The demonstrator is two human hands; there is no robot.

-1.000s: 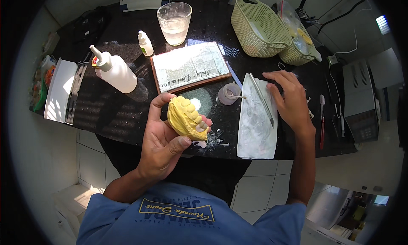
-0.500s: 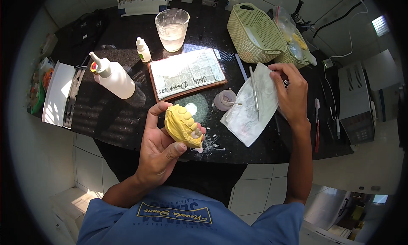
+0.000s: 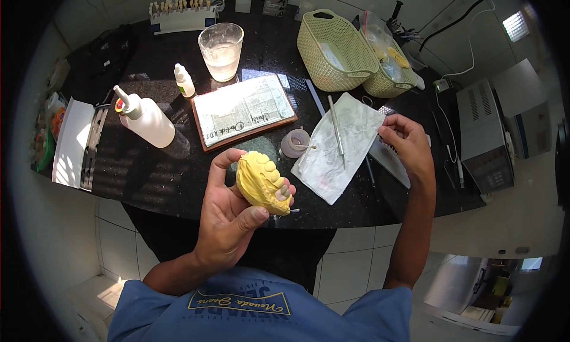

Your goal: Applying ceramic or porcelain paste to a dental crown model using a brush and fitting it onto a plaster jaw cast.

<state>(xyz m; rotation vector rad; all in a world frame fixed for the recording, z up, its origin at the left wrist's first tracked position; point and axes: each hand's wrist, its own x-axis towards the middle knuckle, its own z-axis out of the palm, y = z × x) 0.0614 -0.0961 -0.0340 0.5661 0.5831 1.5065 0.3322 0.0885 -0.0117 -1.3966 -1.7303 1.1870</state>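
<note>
In my left hand (image 3: 228, 223) is a yellow dental cast (image 3: 256, 185), held up over the front edge of the counter. Its row of teeth faces right, and a few teeth near the lower end are greyish and pink. The fingers of my right hand (image 3: 409, 146) are pinched together at the right edge of a white cloth (image 3: 338, 164); what they grip is hidden. A slim metal instrument (image 3: 336, 128) lies on the cloth. Partly under my right hand is a long white object (image 3: 389, 162). Beside the cloth stands a small round jar (image 3: 294, 145) with a thin stick across its rim.
A paper-covered pad (image 3: 243, 110), a glass of cloudy liquid (image 3: 221, 57), a dropper bottle (image 3: 184, 81) and a large nozzle bottle (image 3: 148, 123) stand left. Green baskets (image 3: 332, 63) are at the back. A grey device (image 3: 490, 140) is far right. Tooth samples (image 3: 183, 16) stand behind.
My right hand has moved nearer and slightly right along the cloth's edge, uncovering the long white object. The cast has dropped slightly in my left hand. The view has shifted, so the counter appears further left.
</note>
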